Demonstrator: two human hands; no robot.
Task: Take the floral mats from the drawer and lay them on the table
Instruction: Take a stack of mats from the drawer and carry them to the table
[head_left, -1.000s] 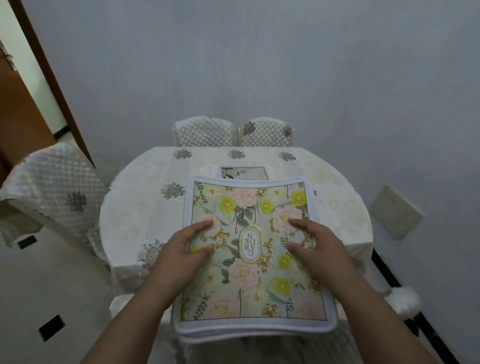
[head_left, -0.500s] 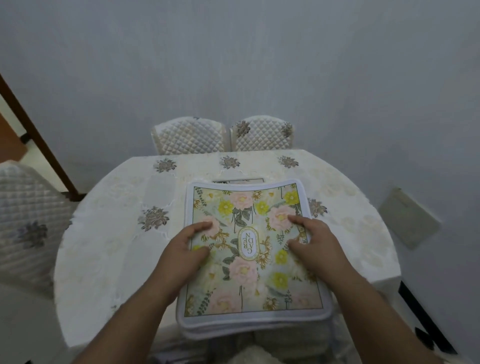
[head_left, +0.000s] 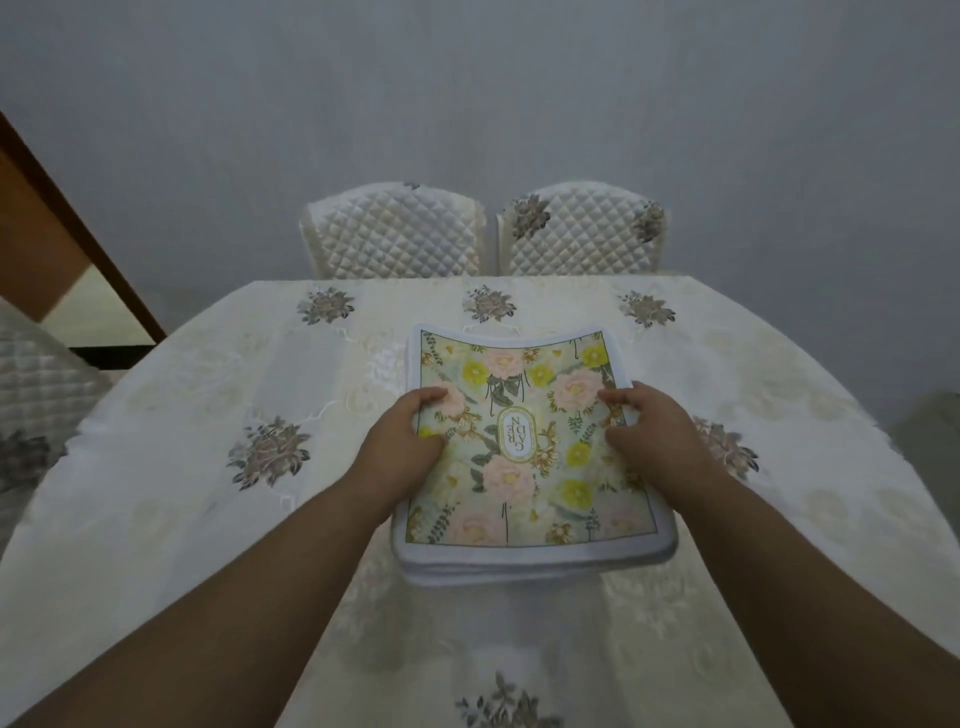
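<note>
A stack of floral mats (head_left: 524, 467), white-edged with pink and yellow flowers and an oval label in the middle, is over the middle of the round table (head_left: 182, 467). My left hand (head_left: 405, 441) grips the stack's left edge, thumb on top. My right hand (head_left: 649, 436) grips the right edge the same way. The stack's near edge shows several layers. Whether its underside touches the cloth I cannot tell.
The table wears a cream cloth with embroidered flower patches. Two quilted chair backs (head_left: 395, 234) (head_left: 582, 234) stand at the far side against the grey wall. Another quilted chair (head_left: 31, 384) is at the left, near a brown door frame (head_left: 67, 234).
I have come closer to the table, and the stack of mats has moved forward over the tabletop and lower. Both hands keep their hold on its sides.
</note>
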